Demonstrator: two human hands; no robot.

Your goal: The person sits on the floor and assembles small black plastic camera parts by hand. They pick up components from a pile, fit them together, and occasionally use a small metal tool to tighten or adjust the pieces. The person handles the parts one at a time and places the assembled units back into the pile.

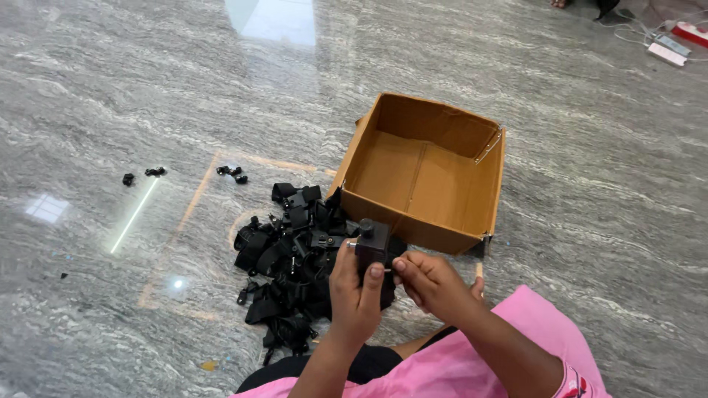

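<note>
My left hand (355, 295) grips a small black boxy part (372, 243) with a round knob on top, held just in front of the cardboard box. My right hand (428, 281) pinches at the part's lower right side, fingertips touching it; whatever it pinches is too small to make out. Under and left of both hands lies a heap of black straps and clips (291, 254) on the floor. The open brown cardboard box (487, 199) stands right behind the hands, and its inside looks bare.
Loose black pieces lie on the grey marble floor at the left (155, 172) and near the heap (234, 173). A power strip with cables (675, 44) sits at the far top right. My pink sleeve (546, 346) fills the bottom right.
</note>
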